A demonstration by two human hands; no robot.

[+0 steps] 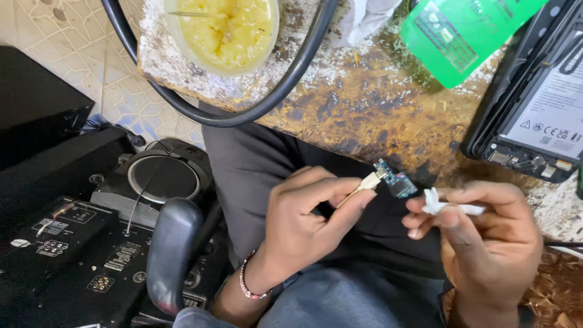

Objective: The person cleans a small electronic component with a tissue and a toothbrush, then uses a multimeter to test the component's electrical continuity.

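Between both hands, small blue circuit board (pixel 396 180), left hand (pixel 303 225) pinching it

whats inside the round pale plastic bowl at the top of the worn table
The round pale plastic bowl holds a lumpy yellow paste, with a thin stick lying across it. The paste covers the bowl's bottom, and the frame cuts off its top edge.

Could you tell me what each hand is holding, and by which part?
Left hand pinches the white connector of a small blue board; right hand pinches white tissue.
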